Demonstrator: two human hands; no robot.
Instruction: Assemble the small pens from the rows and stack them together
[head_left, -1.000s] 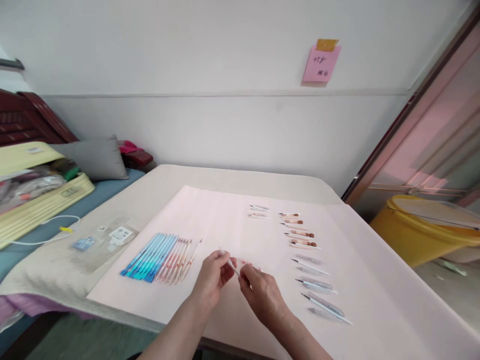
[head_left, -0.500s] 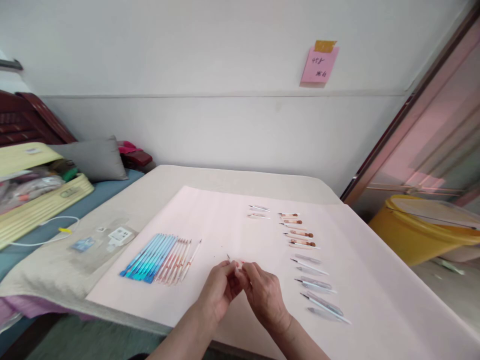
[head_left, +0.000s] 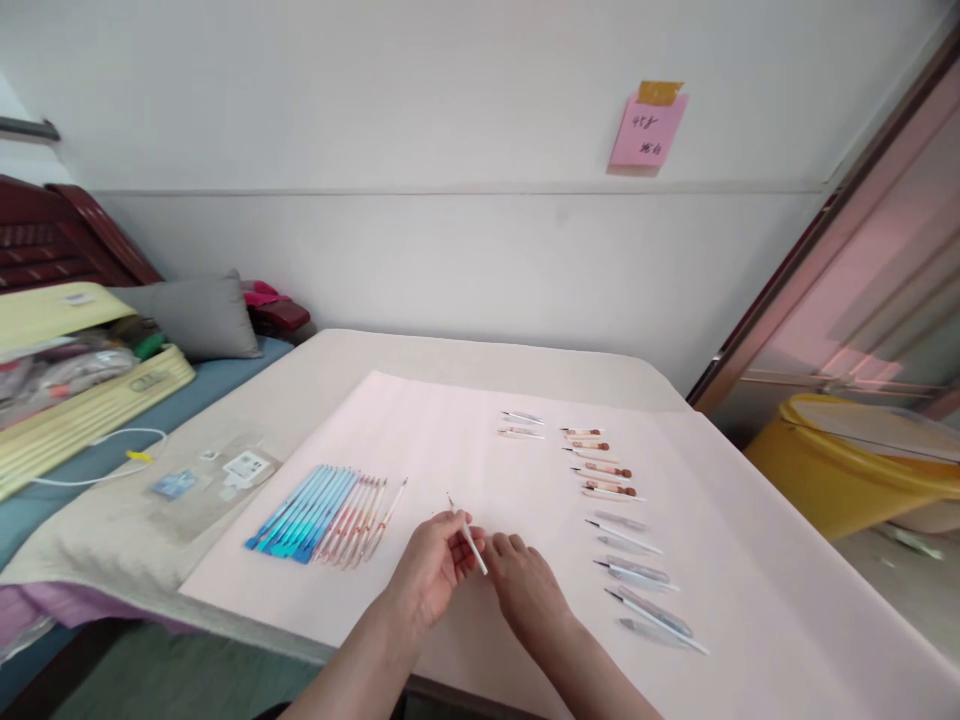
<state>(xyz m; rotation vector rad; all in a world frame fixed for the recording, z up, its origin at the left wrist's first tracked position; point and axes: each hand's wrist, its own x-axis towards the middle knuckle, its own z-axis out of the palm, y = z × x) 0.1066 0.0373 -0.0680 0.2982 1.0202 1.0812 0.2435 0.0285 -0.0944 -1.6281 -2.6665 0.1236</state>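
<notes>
Beige tbl (head_left: 480, 350) | pink sheet (head_left: 450, 420) atop: blue pens (head_left: 304, 515) L, pen parts (head_left: 609, 489) R | clr bag (head_left: 202, 500) beside sheet, L

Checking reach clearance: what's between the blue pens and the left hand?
Head view: pale, red-marked pens, then a strip of pink sheet beside the left hand.

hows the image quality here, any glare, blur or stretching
Head view, right edge: bright streaks, likely glare, on the flat pinkish panel; the rounded yellow bin looks stretched and soft. Head view, centre: light is soft and even; the slim white stick in the left hand shows clearly, its tip too small for detail.
</notes>
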